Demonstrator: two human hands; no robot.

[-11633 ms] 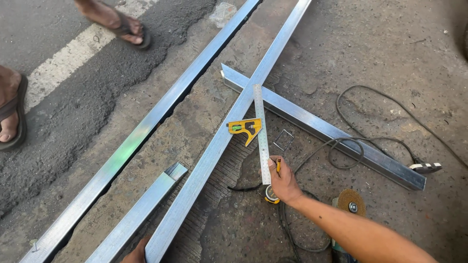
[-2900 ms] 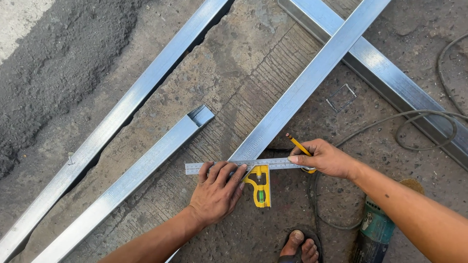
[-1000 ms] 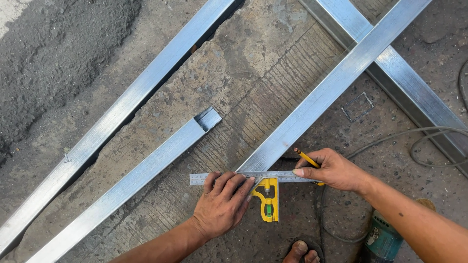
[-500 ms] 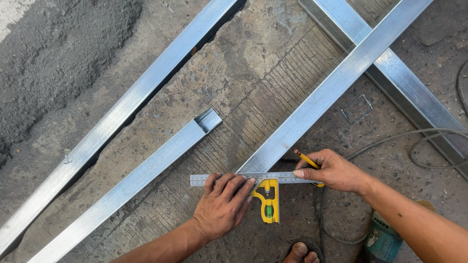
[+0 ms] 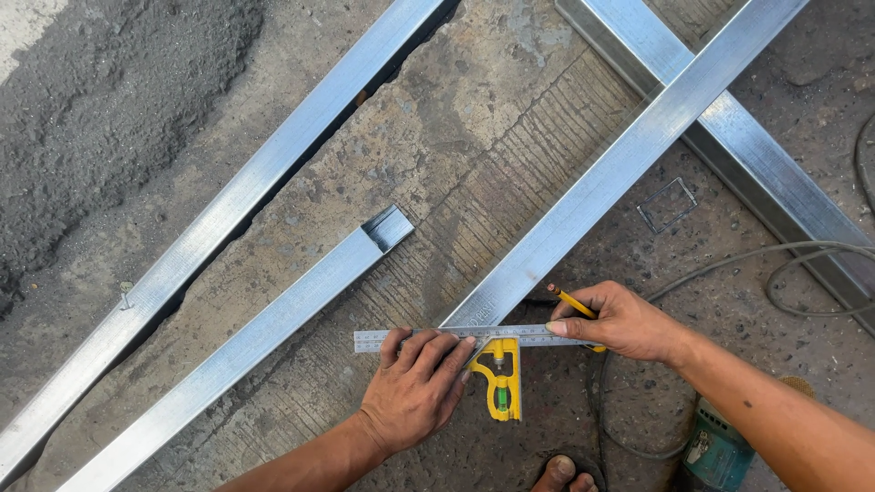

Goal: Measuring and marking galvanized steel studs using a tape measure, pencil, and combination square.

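Concrete floor (image 5: pixel 474 109): spare tubes (image 5: pixel 273 310), cable (image 5: pixel 775 264) w/ grinder (image 5: pixel 715 451) near hands.

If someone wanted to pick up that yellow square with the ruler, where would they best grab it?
Probably by the yellow head, coming from the near side beside the left hand. It is the chunky part and sticks out clear of the steel tube, whereas the thin ruler blade lies flat under the fingers.

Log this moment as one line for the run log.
left hand flat on ruler | right hand holds pencil at ruler edge | ruler lies across metal tube
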